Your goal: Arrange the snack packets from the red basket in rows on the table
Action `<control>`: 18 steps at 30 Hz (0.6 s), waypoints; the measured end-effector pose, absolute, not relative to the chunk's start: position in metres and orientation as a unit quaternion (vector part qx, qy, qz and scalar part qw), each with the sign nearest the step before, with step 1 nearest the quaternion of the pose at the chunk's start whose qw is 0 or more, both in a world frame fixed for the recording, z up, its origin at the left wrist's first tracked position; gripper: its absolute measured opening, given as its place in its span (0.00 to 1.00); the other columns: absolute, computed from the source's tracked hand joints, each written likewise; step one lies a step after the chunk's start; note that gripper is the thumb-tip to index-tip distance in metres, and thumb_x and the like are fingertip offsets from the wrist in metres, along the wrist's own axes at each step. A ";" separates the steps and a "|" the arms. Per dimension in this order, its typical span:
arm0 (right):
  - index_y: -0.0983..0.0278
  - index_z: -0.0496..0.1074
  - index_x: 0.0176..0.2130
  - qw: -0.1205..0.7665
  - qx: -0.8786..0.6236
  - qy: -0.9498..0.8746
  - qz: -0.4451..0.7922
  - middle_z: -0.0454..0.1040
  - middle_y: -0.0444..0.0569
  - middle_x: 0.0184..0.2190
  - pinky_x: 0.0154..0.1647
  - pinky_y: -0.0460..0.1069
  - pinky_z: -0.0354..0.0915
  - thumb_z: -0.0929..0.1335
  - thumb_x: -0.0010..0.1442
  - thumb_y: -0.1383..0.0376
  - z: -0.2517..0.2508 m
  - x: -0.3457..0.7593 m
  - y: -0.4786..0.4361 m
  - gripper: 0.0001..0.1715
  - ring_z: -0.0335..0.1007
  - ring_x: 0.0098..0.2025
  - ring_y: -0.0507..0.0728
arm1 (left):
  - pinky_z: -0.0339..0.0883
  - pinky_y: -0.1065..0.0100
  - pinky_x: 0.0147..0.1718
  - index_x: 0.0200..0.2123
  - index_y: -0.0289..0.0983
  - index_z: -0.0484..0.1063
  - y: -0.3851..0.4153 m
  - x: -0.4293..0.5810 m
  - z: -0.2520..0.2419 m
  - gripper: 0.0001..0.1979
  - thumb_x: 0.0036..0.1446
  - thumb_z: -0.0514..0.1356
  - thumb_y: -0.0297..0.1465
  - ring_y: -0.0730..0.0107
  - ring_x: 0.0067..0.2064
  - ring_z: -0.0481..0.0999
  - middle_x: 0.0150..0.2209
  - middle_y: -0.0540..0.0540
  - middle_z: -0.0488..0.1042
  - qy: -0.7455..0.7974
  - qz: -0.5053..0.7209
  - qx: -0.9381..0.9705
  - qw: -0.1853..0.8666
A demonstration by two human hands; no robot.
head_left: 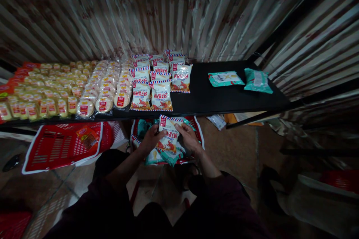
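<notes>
White shrimp-print snack packet (167, 133), upright over red basket (199, 134)

A black table (204, 99) carries rows of snack packets (161, 95), round cakes (103, 104), yellow packs (42, 97) and two teal packs (258, 80).

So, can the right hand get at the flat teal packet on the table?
Probably, once freed: right hand and left hand grip a striped snack packet; nothing on the black table blocks the teal packet.

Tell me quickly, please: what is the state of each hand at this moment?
Left hand: closed on the left edge of the snack packet.
Right hand: closed on the right edge of the same packet.
</notes>
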State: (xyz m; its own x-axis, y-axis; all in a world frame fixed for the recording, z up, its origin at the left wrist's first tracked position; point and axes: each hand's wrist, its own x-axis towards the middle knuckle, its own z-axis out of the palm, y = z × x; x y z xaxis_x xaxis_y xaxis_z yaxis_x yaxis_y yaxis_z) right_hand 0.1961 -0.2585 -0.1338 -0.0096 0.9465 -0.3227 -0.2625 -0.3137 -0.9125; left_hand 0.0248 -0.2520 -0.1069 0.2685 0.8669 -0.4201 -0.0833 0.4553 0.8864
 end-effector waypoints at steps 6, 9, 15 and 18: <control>0.62 0.73 0.32 0.515 -0.551 -0.354 0.553 0.74 0.44 0.25 0.28 0.48 0.64 0.73 0.45 0.46 -0.124 0.199 -0.260 0.24 0.67 0.27 0.54 | 0.71 0.61 0.38 0.41 0.34 0.72 -0.262 0.036 -0.103 0.27 0.41 0.68 0.46 0.57 0.39 0.78 0.38 0.42 0.79 0.499 0.356 0.396 0.684; 0.61 0.74 0.32 0.509 -0.555 -0.375 0.541 0.74 0.43 0.26 0.28 0.48 0.64 0.72 0.48 0.47 -0.122 0.203 -0.261 0.22 0.67 0.27 0.54 | 0.72 0.61 0.38 0.40 0.33 0.72 -0.266 0.039 -0.096 0.27 0.39 0.69 0.45 0.57 0.39 0.78 0.38 0.41 0.79 0.510 0.344 0.403 0.677; 0.61 0.73 0.43 0.455 -0.495 -0.388 0.631 0.78 0.46 0.36 0.36 0.49 0.68 0.72 0.50 0.49 -0.111 0.206 -0.266 0.25 0.72 0.32 0.55 | 0.70 0.64 0.37 0.40 0.33 0.72 -0.269 0.041 -0.093 0.27 0.42 0.67 0.47 0.59 0.39 0.77 0.36 0.42 0.79 0.558 0.357 0.410 0.627; 0.60 0.71 0.48 0.427 -0.468 -0.398 0.663 0.78 0.47 0.40 0.38 0.49 0.68 0.73 0.49 0.51 -0.108 0.206 -0.268 0.29 0.74 0.35 0.55 | 0.70 0.64 0.38 0.42 0.35 0.72 -0.269 0.040 -0.095 0.27 0.44 0.65 0.48 0.58 0.42 0.76 0.38 0.43 0.78 0.547 0.373 0.406 0.630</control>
